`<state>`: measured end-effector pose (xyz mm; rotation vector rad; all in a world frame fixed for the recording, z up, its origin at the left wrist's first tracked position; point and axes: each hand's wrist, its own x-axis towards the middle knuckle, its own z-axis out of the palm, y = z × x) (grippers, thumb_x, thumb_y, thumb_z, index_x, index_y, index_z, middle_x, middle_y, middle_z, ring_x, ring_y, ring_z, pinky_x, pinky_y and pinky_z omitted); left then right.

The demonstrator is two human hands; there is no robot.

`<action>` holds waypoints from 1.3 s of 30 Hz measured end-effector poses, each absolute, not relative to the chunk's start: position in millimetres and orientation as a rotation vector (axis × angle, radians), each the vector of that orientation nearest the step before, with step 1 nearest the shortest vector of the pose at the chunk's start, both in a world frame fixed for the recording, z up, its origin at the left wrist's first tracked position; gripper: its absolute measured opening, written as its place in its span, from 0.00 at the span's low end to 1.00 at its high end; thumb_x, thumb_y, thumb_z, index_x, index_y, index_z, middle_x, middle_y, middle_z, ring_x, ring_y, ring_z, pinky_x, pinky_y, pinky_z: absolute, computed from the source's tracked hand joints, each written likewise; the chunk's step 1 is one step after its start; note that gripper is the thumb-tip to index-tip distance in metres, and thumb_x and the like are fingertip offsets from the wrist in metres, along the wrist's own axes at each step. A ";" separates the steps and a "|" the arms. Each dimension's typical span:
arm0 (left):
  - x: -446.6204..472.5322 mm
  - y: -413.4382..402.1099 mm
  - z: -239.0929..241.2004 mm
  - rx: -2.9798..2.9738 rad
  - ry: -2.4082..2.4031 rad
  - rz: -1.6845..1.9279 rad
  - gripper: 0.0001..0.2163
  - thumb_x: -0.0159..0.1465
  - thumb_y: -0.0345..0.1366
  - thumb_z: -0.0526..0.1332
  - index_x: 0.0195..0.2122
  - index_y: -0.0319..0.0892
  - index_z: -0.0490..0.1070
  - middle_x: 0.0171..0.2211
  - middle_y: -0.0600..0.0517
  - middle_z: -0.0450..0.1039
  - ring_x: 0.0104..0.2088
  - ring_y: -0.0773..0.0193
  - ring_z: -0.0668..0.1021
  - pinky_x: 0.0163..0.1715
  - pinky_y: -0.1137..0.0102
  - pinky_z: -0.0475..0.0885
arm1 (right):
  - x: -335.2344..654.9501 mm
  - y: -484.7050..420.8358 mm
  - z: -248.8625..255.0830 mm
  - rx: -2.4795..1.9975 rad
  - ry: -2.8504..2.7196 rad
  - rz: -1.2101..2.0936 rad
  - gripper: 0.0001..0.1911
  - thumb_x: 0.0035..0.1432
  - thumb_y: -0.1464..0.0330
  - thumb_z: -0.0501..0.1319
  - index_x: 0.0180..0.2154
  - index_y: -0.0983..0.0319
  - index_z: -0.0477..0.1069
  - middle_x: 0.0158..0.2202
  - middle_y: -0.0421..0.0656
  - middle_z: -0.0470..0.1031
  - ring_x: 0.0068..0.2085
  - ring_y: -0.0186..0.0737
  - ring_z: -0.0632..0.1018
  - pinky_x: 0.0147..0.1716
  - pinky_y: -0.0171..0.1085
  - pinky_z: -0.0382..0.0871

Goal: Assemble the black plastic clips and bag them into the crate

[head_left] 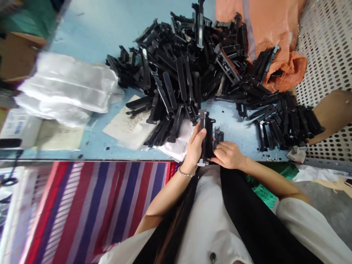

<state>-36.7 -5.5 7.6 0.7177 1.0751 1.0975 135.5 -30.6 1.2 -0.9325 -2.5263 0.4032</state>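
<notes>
Black parts (208, 141), bundled side by side, sit in the left hand (195, 146), its fingers closed around them at the near edge of the blue counter (110, 22). Over at the right hand (231, 155), I see bent fingers close against a small dark piece (219, 135); whether they pinch it, I cannot tell. Beyond, a heap of similar parts (181, 79) sprawls between white plastic bags (74, 84) on the left and an orange sack (275, 22) on the right.

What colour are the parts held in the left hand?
The parts in the left hand are mostly black, seen best in the head view.
</notes>
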 end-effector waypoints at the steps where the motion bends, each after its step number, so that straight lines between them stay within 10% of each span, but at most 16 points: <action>1: -38.5 -7.6 0.7 0.720 1.088 1.097 0.24 0.68 0.50 0.60 0.61 0.43 0.66 0.35 0.50 0.81 0.34 0.60 0.83 0.36 0.67 0.79 | 134.6 -32.2 -1.7 -0.947 -2.526 0.439 0.21 0.73 0.57 0.55 0.27 0.59 0.66 0.26 0.42 0.71 0.28 0.38 0.70 0.30 0.39 0.58; 6: -42.9 -21.0 -54.1 0.967 1.341 1.097 0.22 0.69 0.45 0.57 0.61 0.41 0.68 0.54 0.43 0.78 0.58 0.53 0.78 0.60 0.57 0.73 | 163.2 13.3 -5.5 -1.552 -2.292 0.451 0.17 0.74 0.59 0.52 0.37 0.60 0.72 0.34 0.45 0.74 0.34 0.42 0.74 0.33 0.39 0.63; 11: -26.9 -33.0 -95.2 1.391 1.418 1.094 0.27 0.69 0.36 0.55 0.70 0.41 0.59 0.74 0.40 0.51 0.75 0.51 0.54 0.74 0.53 0.49 | 216.3 101.6 -15.6 -1.958 -1.995 -0.047 0.16 0.71 0.64 0.55 0.53 0.66 0.72 0.52 0.60 0.71 0.54 0.62 0.71 0.47 0.55 0.69; 26: -0.6 7.2 -18.1 0.557 0.961 1.284 0.32 0.65 0.55 0.65 0.67 0.52 0.60 0.56 0.48 0.75 0.57 0.54 0.79 0.62 0.56 0.72 | 163.0 -9.9 28.0 -1.278 -2.168 0.738 0.16 0.74 0.59 0.51 0.41 0.58 0.75 0.32 0.41 0.74 0.33 0.38 0.76 0.35 0.37 0.69; 33: -20.9 -25.3 -5.9 1.047 1.096 1.100 0.34 0.70 0.56 0.57 0.73 0.49 0.53 0.68 0.45 0.64 0.64 0.50 0.72 0.61 0.58 0.73 | 166.3 35.7 19.9 -1.191 -2.323 0.103 0.18 0.73 0.55 0.51 0.41 0.59 0.72 0.36 0.48 0.73 0.39 0.48 0.72 0.38 0.44 0.68; 39: -23.7 -31.5 -1.5 1.224 1.142 1.012 0.34 0.72 0.54 0.55 0.74 0.47 0.48 0.69 0.41 0.61 0.58 0.48 0.77 0.54 0.56 0.78 | 157.4 37.0 8.5 -1.174 -2.186 0.392 0.23 0.77 0.59 0.42 0.33 0.58 0.67 0.27 0.41 0.68 0.29 0.39 0.70 0.32 0.39 0.64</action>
